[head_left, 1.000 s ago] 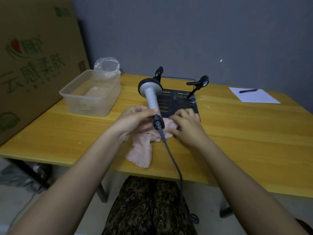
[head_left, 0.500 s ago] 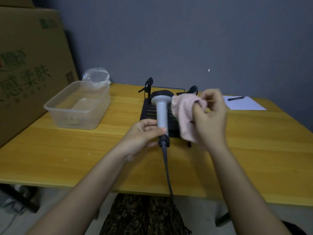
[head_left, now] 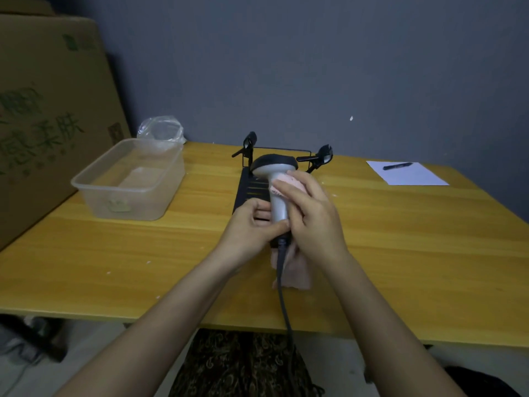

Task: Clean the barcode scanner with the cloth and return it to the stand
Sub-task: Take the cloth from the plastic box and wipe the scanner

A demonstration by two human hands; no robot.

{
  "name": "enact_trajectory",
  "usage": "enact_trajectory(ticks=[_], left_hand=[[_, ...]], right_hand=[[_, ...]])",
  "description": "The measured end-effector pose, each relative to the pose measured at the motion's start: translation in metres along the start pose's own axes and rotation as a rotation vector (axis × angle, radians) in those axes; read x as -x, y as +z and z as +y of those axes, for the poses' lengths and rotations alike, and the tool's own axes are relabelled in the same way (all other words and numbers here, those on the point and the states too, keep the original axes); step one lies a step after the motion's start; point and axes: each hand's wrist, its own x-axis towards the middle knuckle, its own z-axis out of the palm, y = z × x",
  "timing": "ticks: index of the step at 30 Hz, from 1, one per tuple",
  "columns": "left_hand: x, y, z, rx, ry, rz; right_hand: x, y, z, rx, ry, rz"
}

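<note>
The grey barcode scanner (head_left: 276, 179) with its dark head is held upright above the black stand (head_left: 252, 187) at the table's middle. My left hand (head_left: 252, 227) grips the lower handle, thumb across it. My right hand (head_left: 310, 216) holds the pink cloth (head_left: 292, 181) wrapped against the handle's right side just under the head; a loose end of the cloth hangs below my palm. The scanner's grey cable (head_left: 282, 282) runs down over the table's front edge.
A clear plastic tub (head_left: 128, 179) sits at the left, with a crumpled plastic bag (head_left: 160, 130) behind it and a big cardboard box (head_left: 43, 110) beside the wooden table (head_left: 400, 239). A sheet of paper (head_left: 409, 174) with a pen (head_left: 398, 166) lies at the far right.
My right hand lifted the cloth off the table, carried it up in the air, and now presses it onto the scanner handle. My left hand has kept its grip on the scanner.
</note>
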Motion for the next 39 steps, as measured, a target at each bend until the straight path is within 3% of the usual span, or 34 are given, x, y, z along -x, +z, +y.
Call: enact_trajectory(ticks=[3,11,13,18,23,27,31,36,39], left_hand=[[-0.001,0.001,0.001,-0.016,0.016,0.007],[-0.004,-0.003,-0.007,0.006,-0.028,0.037],[-0.004,-0.003,-0.008,0.025,-0.04,0.056],[-0.003,0.001,0.004,0.034,-0.007,0.01],[-0.002,-0.01,0.004,0.115,-0.031,0.004],[-0.001,-0.014,0.005,0.26,-0.08,-0.04],[-0.002,-0.011,0.007,0.406,-0.096,-0.012],[-0.006,-0.014,0.004,0.409,-0.108,0.023],[-0.007,-0.01,0.006,0.442,-0.126,0.018]], right_hand=[[-0.01,-0.01,-0.006,0.25,-0.155,-0.028],[0.001,-0.025,0.006,0.269,-0.272,-0.295],[0.001,-0.033,0.01,0.151,-0.183,-0.262],[-0.017,-0.03,0.008,-0.12,0.015,0.06],[-0.001,-0.028,0.015,-0.28,0.061,-0.171],[0.001,-0.032,0.008,-0.431,0.186,0.008],[0.019,-0.017,0.0,-0.439,0.125,-0.047],[0.023,-0.029,0.023,-0.249,-0.045,-0.184],[0.02,-0.025,0.011,-0.228,-0.031,-0.067]])
